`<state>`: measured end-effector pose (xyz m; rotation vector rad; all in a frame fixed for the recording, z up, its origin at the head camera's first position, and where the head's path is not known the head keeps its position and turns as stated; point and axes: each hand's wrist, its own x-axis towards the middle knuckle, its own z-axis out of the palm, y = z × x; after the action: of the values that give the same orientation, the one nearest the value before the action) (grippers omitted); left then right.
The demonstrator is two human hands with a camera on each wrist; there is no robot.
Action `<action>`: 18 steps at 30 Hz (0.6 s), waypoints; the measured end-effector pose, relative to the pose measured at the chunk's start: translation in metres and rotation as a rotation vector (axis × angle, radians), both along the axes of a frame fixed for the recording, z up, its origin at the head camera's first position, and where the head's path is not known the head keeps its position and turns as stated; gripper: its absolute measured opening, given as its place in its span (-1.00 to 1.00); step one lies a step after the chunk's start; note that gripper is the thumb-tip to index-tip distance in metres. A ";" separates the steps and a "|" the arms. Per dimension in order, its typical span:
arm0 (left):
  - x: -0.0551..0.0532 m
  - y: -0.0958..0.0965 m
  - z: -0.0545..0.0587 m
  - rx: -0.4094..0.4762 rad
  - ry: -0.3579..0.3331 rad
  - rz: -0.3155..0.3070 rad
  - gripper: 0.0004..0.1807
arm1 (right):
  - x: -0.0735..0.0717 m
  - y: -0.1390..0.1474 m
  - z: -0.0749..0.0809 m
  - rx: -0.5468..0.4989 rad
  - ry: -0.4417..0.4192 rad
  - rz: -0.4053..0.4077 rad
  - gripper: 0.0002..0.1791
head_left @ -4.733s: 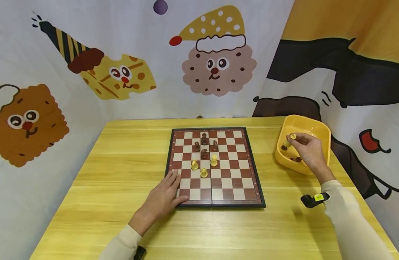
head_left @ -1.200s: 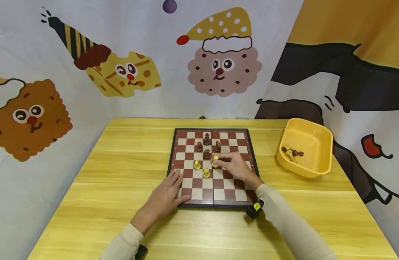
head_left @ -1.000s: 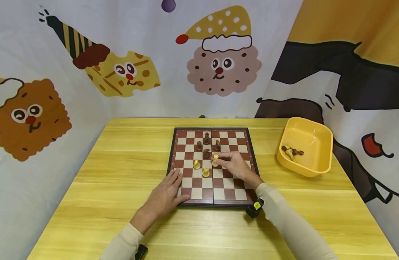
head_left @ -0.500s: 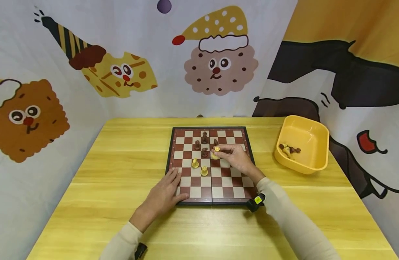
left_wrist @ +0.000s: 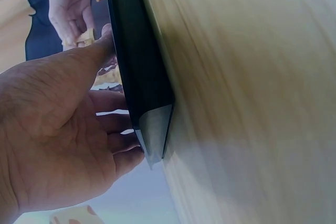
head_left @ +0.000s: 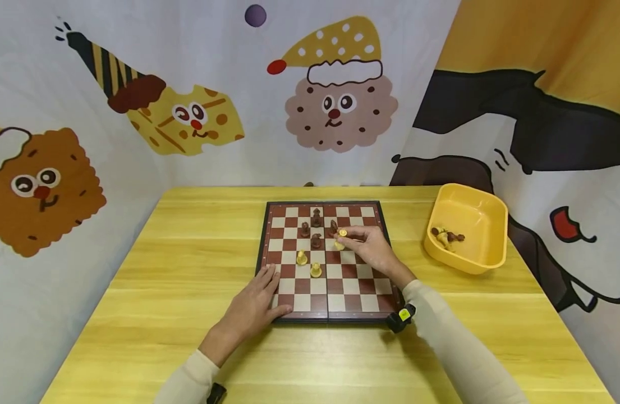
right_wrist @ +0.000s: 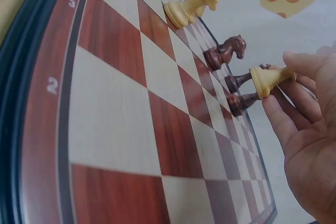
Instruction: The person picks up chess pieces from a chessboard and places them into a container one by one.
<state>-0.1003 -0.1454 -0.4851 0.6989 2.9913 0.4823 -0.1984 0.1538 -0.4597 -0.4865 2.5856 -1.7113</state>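
Note:
My right hand (head_left: 371, 246) pinches a pale yellow chess piece (head_left: 340, 242) above the chessboard (head_left: 359, 286). In the right wrist view, thumb and fingers hold the chess piece (right_wrist: 269, 80) near its top, its base apart from the squares. A brown knight (right_wrist: 227, 52) stands near it; other brown pieces (head_left: 316, 217) stand toward the board's far side. Two pale pieces, one (head_left: 302, 257) left and one (head_left: 316, 270) nearer, stand left of centre. My left hand (head_left: 253, 302) rests on the board's near left corner, fingers extended, thumb (left_wrist: 100, 48) at the near edge.
A yellow bin (head_left: 483, 247) at the table's far right holds several brown and pale chess pieces (head_left: 447, 237). The wooden table (head_left: 315, 365) extends around the board. Behind it hangs a cartoon-printed curtain (head_left: 269, 134).
My right hand came from the bin to the board, then raised the pale chess piece from its square and shifted it right and away from me. My left hand stays on the corner.

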 end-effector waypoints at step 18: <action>-0.001 -0.002 0.000 -0.049 0.008 -0.023 -0.10 | -0.010 0.057 -0.006 -0.005 0.023 -0.085 -0.66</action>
<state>-0.1016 -0.1475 -0.4853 0.7324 2.9878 0.4053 -0.2084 0.2106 -0.4652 -0.4048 2.6554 -1.7474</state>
